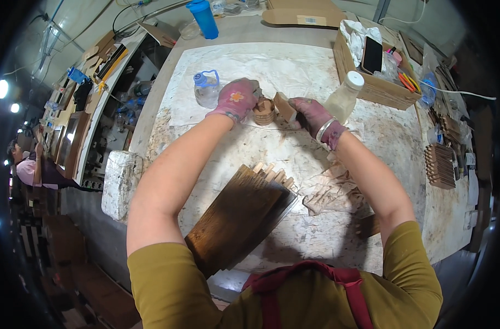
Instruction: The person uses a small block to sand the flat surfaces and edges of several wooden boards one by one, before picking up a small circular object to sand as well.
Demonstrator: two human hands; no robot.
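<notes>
My left hand, in a purple work glove with a flower print, grips a small ribbed wooden piece held just above the worktable. My right hand, gloved the same way with a metal bangle at the wrist, holds a small flat block pressed against the right side of that wooden piece. Both hands meet over the far middle of the table. Closer to me lies a dark wooden board with several pale wooden sticks poking out from its far end.
A clear water bottle with a blue cap stands left of my hands, and a white-capped plastic bottle to the right. A cardboard box holds a phone and cloth. Crumpled rags, stacked wooden pieces, a white foam block, a blue cup. Another person sits far left.
</notes>
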